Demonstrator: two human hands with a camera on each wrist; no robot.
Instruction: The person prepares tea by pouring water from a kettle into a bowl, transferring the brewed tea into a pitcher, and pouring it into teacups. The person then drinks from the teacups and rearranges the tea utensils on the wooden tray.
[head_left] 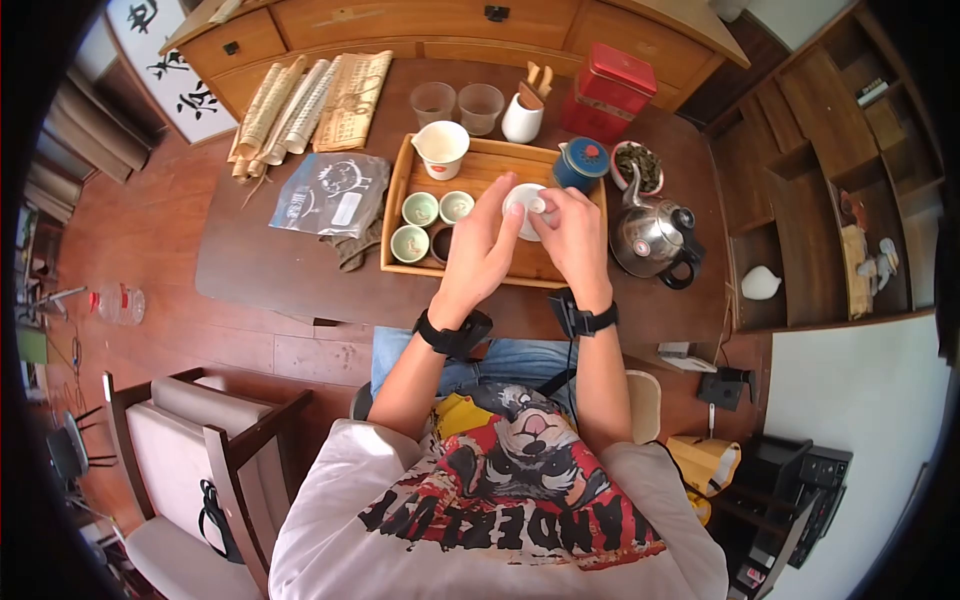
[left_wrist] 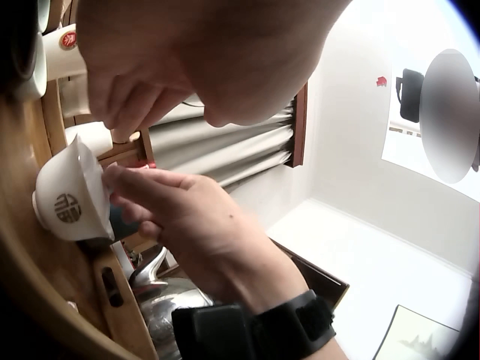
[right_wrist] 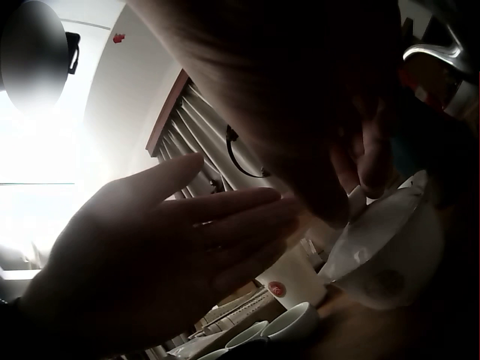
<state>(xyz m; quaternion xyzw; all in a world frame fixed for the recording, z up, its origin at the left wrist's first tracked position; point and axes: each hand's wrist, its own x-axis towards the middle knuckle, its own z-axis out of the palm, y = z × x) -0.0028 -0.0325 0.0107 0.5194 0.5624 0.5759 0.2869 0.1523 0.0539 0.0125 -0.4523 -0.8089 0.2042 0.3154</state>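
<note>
A white lidded tea bowl, a gaiwan (left_wrist: pixel 71 196), stands on the wooden tea tray (head_left: pixel 393 215) with a round dark mark on its side. My right hand (head_left: pixel 578 240) pinches the small knob of its lid (head_left: pixel 520 202) between thumb and fingers, and the lid sits within the bowl's flared rim. My left hand (head_left: pixel 480 248) is held up beside the bowl on the left, its fingers straight and close together, as the right wrist view shows. Left of it on the tray are several small pale green cups (head_left: pixel 420 209) and a white pouring pitcher (head_left: pixel 442 150).
At the tray's right are a blue tea canister (head_left: pixel 580 163), a steel kettle (head_left: pixel 650 235) and a bowl of tea leaves (head_left: pixel 638 166). Behind it stand two clear cups, a white tool holder (head_left: pixel 522 120) and a red tin (head_left: pixel 610 92). A plastic bag (head_left: pixel 330 193) and paper rolls lie left.
</note>
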